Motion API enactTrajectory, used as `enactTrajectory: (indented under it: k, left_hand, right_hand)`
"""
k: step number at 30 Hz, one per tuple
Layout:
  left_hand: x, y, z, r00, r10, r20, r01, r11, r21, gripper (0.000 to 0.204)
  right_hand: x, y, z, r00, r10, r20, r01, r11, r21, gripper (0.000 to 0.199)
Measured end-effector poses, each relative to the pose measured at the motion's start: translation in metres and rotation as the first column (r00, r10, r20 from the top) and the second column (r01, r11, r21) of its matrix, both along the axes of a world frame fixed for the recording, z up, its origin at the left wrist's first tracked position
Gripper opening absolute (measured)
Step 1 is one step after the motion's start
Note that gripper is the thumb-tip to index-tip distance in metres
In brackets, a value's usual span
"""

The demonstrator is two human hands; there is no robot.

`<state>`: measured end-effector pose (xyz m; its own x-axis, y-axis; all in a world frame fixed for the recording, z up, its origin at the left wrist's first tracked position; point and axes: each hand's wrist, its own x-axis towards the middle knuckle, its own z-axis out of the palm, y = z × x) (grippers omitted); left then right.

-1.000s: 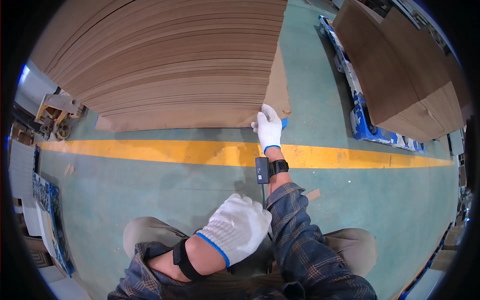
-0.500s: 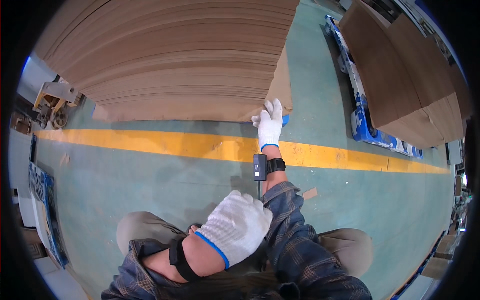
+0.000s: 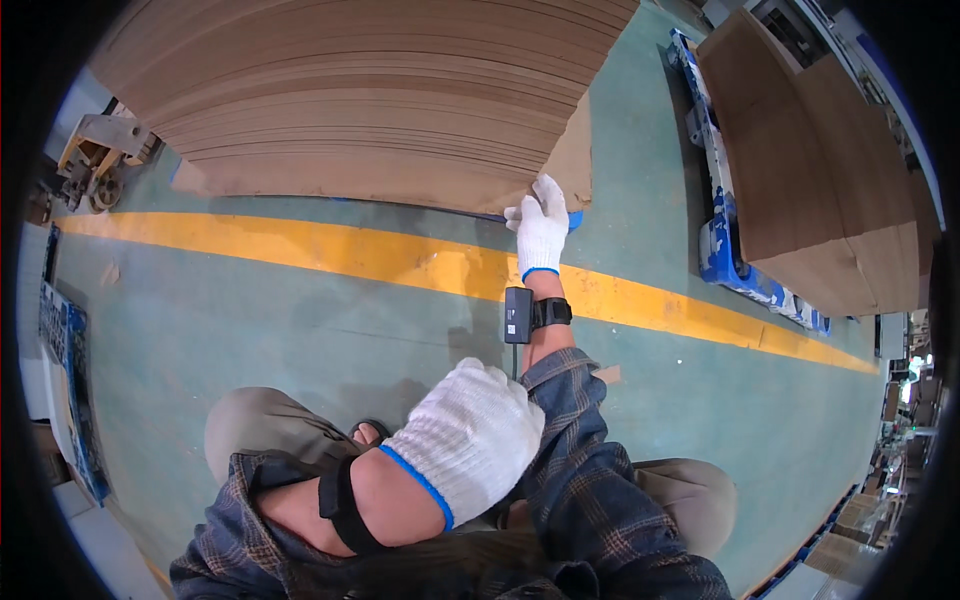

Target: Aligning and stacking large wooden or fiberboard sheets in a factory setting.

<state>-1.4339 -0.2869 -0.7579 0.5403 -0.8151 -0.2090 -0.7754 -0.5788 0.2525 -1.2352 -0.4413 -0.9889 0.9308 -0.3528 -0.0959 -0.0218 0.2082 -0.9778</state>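
My right hand (image 3: 541,230), in a white knit glove with blue trim, reaches forward to the near right corner of a tall stack of flat cardboard sheets (image 3: 350,110). Its fingers are apart, with the tips at the lowest sheets; contact is hard to tell. A small black box (image 3: 518,315) on a wrist strap sits at that wrist, trailing a cable. My left hand (image 3: 470,430), gloved alike, is closed against the plaid sleeve (image 3: 570,400) of my right forearm. Its fingertips are hidden, but it seems to grip the cloth.
A yellow floor line (image 3: 380,258) crosses the green floor (image 3: 300,310). On the right, a blue and white pallet (image 3: 715,245) carries more cardboard (image 3: 820,180). A wheeled metal jack (image 3: 105,160) stands at left. A cardboard scrap (image 3: 607,374) lies beside my right sleeve.
The view has shifted, with the stack and yellow line now higher and the line more slanted. Both hands keep nearly the same pose; my foot shows more.
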Motion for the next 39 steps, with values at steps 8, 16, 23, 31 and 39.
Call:
enactTrajectory:
  k: [8, 16, 23, 31, 39]
  left_hand:
    - [0.001, 0.006, 0.0, 1.0, 0.005, -0.019, -0.005, 1.0, 0.018, 0.013]
    - [-0.003, 0.007, -0.008, 1.0, -0.012, 0.024, 0.012, 1.0, 0.004, 0.014]
    - [-0.001, 0.008, -0.014, 1.0, -0.01, 0.027, 0.009, 1.0, 0.013, 0.016]
    - [0.002, 0.005, -0.016, 0.999, -0.035, 0.024, 0.034, 0.999, 0.014, 0.021]
    - [0.001, 0.008, -0.015, 1.0, 0.004, 0.022, -0.003, 1.0, -0.025, 0.023]
  right_hand:
    - [0.003, -0.006, 0.008, 0.998, -0.019, -0.066, 0.015, 0.998, -0.068, 0.043]
    - [0.02, -0.025, 0.015, 0.997, -0.045, -0.058, 0.032, 0.975, -0.218, 0.031]
    - [0.031, -0.03, 0.013, 0.996, -0.066, -0.066, 0.04, 0.94, -0.338, 0.035]
    - [0.039, -0.024, 0.009, 0.99, -0.135, -0.034, 0.128, 0.978, -0.162, 0.025]
    - [0.049, -0.012, 0.002, 0.897, -0.251, 0.363, 0.416, 0.757, -0.505, 0.023]
